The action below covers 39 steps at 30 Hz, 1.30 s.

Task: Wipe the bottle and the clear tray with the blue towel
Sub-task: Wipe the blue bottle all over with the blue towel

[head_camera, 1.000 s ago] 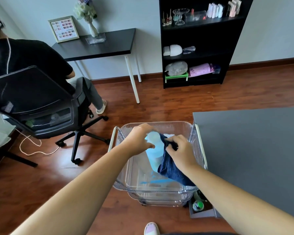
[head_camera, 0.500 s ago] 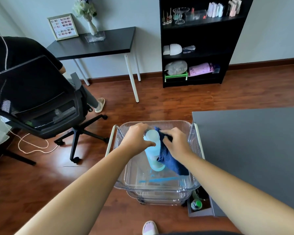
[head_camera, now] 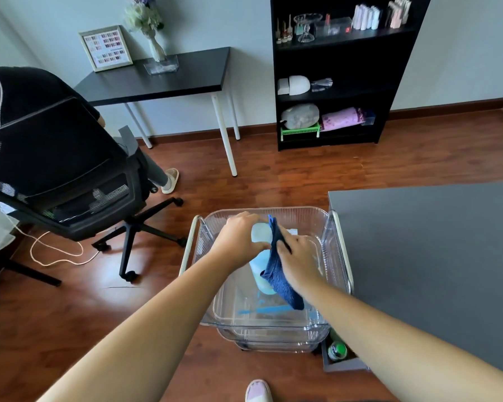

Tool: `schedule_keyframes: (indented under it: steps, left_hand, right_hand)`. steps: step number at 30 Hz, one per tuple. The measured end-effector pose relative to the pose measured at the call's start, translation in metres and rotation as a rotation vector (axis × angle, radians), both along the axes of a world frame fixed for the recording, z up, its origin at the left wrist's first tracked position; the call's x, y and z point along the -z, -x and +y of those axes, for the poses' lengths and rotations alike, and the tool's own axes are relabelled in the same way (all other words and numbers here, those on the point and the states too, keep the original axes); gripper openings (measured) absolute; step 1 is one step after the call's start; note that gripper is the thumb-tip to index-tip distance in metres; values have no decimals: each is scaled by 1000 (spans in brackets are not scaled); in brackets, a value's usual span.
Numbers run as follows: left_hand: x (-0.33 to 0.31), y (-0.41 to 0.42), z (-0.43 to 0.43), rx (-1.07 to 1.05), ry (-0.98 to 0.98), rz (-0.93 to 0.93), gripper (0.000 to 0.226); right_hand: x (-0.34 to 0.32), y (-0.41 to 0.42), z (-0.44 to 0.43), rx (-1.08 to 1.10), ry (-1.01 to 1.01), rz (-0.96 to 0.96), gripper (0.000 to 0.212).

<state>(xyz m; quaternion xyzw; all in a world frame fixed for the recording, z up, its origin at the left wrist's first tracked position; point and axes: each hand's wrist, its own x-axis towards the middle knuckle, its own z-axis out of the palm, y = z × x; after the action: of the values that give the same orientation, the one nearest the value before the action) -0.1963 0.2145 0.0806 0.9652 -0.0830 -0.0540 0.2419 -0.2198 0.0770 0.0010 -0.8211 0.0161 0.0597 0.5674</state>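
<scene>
I have the bottle [head_camera: 260, 258] standing upright inside the clear tray [head_camera: 325, 256], just below the middle of the frame, and I am partway through the first half of the job. My left hand [head_camera: 238, 240] is closed around the bottle's upper part, just under its pale cap, to steady it. My right hand [head_camera: 298, 256] is clamped on the blue towel [head_camera: 280, 281] and presses it flat against the bottle's right side; the free end of the cloth hangs down toward the tray floor, and I cannot tell whether it touches.

As I judge it, the bottle is being wiped and is not finished: the towel covers only the right flank, while the left side and the base show bare (whether the far side has been done I cannot tell from here). The cap looks uncovered by the cloth too.

The tray itself seems untouched so far. Its ribbed walls and floor are open to view, with a blue streak showing low in the tray near its front wall, which may be a mark, a thin object or a reflection. More clear trays sit stacked beneath this one, to the left of the grey bench [head_camera: 433, 250] at the right of the frame.

So what is left, by my reckoning: the rest of the bottle, then lifting it out or aside, then the tray's floor and walls
</scene>
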Motion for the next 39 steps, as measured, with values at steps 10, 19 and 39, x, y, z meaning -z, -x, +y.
schedule_keyframes:
  steps: [10,19,39]
  left_hand:
    - [1,-1,4,64,41,31,52]
    - [0,-6,8,70,24,47,55]
    - [0,-4,4,-59,20,4,57]
  right_hand:
    - [-14,-23,-5,-141,-357,266,35]
    - [-1,-1,5,-99,-268,26,39]
    - [4,-4,2,-129,-14,-272,44]
